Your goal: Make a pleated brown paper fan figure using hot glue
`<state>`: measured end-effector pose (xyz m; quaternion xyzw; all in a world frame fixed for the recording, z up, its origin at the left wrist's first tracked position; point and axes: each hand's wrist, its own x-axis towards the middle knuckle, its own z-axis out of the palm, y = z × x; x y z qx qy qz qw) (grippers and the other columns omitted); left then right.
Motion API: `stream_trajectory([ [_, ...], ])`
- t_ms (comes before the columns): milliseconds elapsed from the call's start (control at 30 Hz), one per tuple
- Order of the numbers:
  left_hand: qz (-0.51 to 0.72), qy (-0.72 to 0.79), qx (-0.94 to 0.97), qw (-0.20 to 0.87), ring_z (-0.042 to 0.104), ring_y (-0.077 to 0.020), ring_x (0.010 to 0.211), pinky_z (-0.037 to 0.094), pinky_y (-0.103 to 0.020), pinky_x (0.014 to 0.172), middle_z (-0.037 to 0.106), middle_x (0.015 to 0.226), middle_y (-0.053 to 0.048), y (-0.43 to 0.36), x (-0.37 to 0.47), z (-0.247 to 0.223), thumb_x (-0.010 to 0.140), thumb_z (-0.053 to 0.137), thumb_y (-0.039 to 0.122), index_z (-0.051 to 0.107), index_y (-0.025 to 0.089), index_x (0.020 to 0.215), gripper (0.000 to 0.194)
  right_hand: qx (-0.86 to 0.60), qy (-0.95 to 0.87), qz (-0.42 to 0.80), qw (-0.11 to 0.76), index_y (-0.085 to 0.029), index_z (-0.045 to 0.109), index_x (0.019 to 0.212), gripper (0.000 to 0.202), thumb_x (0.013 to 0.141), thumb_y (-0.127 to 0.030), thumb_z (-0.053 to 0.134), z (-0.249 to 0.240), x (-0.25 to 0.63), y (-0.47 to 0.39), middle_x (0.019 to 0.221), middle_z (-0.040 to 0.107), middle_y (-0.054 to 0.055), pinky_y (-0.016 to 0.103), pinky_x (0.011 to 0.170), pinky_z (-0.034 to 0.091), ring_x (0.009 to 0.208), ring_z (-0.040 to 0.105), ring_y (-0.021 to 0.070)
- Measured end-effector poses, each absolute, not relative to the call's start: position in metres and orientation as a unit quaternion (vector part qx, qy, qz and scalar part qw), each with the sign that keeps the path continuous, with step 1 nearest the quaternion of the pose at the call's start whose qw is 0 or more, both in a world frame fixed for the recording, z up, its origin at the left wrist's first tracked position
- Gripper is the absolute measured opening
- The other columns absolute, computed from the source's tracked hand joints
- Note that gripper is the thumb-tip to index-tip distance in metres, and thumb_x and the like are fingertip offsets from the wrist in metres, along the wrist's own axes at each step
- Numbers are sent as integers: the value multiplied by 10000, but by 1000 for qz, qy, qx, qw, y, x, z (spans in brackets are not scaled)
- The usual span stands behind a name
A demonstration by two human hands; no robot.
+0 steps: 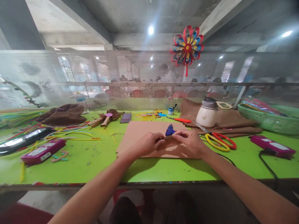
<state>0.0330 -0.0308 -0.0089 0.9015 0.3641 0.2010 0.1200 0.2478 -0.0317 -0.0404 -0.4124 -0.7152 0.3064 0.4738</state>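
Note:
Both hands meet above a brown sheet on the green table. My left hand has its fingers closed on one end of a small brown piece. The other end is pinched between the thumb and fingers of my right hand. A small dark blue object shows just behind the brown piece, close to the right fingertips; whether it is joined to the piece I cannot tell.
Scissors, a red-handled tool and a cream jug stand or lie to the right, with a green basket beyond. Purple boxes sit at both sides. Dark brown cloth and yellow strands lie left.

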Motion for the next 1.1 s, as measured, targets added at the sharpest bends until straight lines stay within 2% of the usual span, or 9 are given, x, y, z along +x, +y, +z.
stream_trajectory([
  [233, 172, 357, 906, 147, 510, -102, 522, 355, -209, 550, 608, 581, 15, -28, 26, -5, 880, 395, 296, 591, 176, 764, 258, -416, -706, 322, 475, -142, 678, 804, 315, 737, -441, 603, -41, 251, -26, 739, 649, 40, 283, 651, 445, 688, 551, 157],
  [367, 188, 373, 906, 71, 506, -106, 542, 334, -207, 545, 616, 623, 1, -29, 28, -6, 862, 425, 280, 593, 176, 710, 249, -413, -703, 331, 475, -130, 680, 785, 340, 747, -456, 596, -46, 252, -22, 670, 612, 27, 257, 594, 397, 619, 499, 133],
  [467, 190, 389, 900, 58, 504, -114, 552, 326, -212, 541, 621, 642, -3, -29, 28, -6, 853, 435, 276, 599, 179, 730, 226, -408, -690, 344, 490, -129, 676, 769, 340, 754, -459, 596, -49, 252, -18, 612, 563, 5, 243, 569, 360, 586, 460, 116],
  [667, 204, 374, 890, 161, 527, -116, 613, 366, -216, 607, 632, 691, 3, -25, 23, -9, 880, 387, 339, 582, 179, 728, 294, -389, -663, 431, 472, -134, 651, 781, 345, 732, -475, 622, -47, 250, -18, 665, 567, 7, 237, 579, 365, 612, 467, 117],
  [867, 188, 353, 878, 263, 488, -97, 523, 367, -203, 568, 550, 544, 34, -29, 25, -11, 888, 364, 383, 545, 169, 763, 307, -364, -677, 470, 434, -144, 649, 804, 306, 698, -430, 674, -42, 246, -27, 746, 596, 15, 230, 609, 378, 658, 498, 118],
  [1000, 210, 356, 871, 265, 455, -88, 513, 343, -196, 531, 522, 542, 38, -30, 26, -11, 858, 420, 422, 530, 164, 701, 322, -392, -680, 443, 434, -125, 667, 757, 316, 705, -436, 657, -42, 243, -26, 608, 548, -3, 224, 514, 334, 530, 426, 89],
  [1100, 202, 355, 858, 311, 477, -94, 517, 356, -199, 523, 547, 569, 25, -28, 23, -10, 849, 426, 427, 535, 160, 721, 315, -411, -693, 386, 450, -123, 686, 734, 299, 698, -418, 661, -44, 243, -22, 590, 551, 1, 223, 495, 312, 524, 414, 91],
])
